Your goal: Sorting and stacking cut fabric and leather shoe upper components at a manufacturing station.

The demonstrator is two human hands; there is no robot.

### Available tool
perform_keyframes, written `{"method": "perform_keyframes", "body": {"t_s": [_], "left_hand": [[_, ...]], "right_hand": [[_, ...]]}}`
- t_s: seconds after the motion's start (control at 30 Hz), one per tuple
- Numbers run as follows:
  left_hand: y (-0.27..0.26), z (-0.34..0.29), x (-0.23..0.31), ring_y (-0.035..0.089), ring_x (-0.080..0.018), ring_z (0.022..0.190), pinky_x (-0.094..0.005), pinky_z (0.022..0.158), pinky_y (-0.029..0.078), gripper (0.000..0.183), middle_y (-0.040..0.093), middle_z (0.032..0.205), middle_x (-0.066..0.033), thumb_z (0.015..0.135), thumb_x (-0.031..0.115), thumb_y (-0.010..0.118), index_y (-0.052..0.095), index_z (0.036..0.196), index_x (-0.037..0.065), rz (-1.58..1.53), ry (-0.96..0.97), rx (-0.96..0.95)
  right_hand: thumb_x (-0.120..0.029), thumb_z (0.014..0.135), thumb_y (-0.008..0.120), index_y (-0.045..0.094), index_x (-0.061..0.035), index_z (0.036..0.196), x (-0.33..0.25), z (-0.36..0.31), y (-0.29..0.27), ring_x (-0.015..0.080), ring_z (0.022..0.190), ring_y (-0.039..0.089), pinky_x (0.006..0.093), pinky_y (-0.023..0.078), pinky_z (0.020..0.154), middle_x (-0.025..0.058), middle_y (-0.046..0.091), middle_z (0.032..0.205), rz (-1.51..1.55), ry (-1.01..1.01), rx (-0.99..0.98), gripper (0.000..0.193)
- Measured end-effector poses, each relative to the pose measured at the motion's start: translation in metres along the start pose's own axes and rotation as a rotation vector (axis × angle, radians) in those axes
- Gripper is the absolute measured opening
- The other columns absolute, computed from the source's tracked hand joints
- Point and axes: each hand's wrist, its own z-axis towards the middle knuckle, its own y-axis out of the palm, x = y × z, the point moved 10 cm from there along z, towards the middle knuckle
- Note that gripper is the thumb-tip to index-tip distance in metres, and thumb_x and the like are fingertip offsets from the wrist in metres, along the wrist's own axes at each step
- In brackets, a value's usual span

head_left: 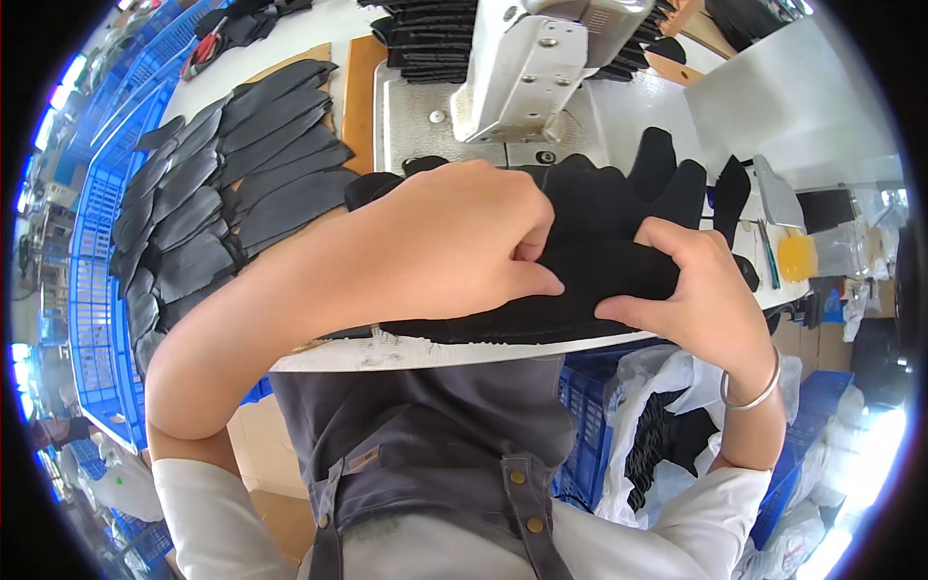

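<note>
Black soft fabric (580, 280) with rounded finger-like lobes, like a glove, lies across the front of the white worktable. My left hand (483, 232) reaches over its left part, fingers curled in and the thumb pointing right along the cloth. What its fingertips pinch is hidden beneath the hand. My right hand (701, 290), with a bangle at the wrist, grips the fabric's right part, thumb on top and index finger bent over it; the other fingers are hidden. Just behind the fabric stands a white sewing machine (527, 82).
Overlapping black cut pieces (222, 184) cover a board on the left, beside a blue crate (101, 290). Stacked black pieces (420, 43) stand behind. Tweezers (769, 253) and a yellow block (797, 258) lie on the right. Below hangs a plastic-lined blue crate (585, 406) holding black pieces.
</note>
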Motion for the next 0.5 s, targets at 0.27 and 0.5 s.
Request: {"method": "perform_keyframes", "body": {"t_s": [0.27, 0.5], "left_hand": [[-0.003, -0.009, 0.009, 0.061, -0.0259, 0.057, -0.0339, 0.055, 0.045, 0.027, 0.060, 0.059, -0.0114, 0.081, 0.023, 0.073, 0.059, 0.077, 0.000, 0.004, 0.082, 0.044], [-0.010, -0.035, 0.035, 0.047, -0.0360, 0.121, -0.0441, 0.093, 0.041, 0.058, 0.045, 0.136, -0.0151, 0.075, 0.032, 0.073, 0.052, 0.124, 0.007, 0.375, 0.247, 0.397]], "right_hand": [[-0.022, 0.062, 0.084, 0.058, 0.0061, 0.083, 0.001, 0.002, 0.002, 0.0409, 0.060, 0.055, 0.0386, 0.044, 0.055, 0.0227, 0.057, 0.067, 0.016, 0.041, -0.033, 0.044], [-0.026, 0.066, 0.081, 0.061, 0.0048, 0.087, -0.003, 0.008, 0.001, 0.0398, 0.065, 0.060, 0.0416, 0.046, 0.058, 0.0226, 0.059, 0.066, 0.003, -0.026, -0.016, 0.042]]}}
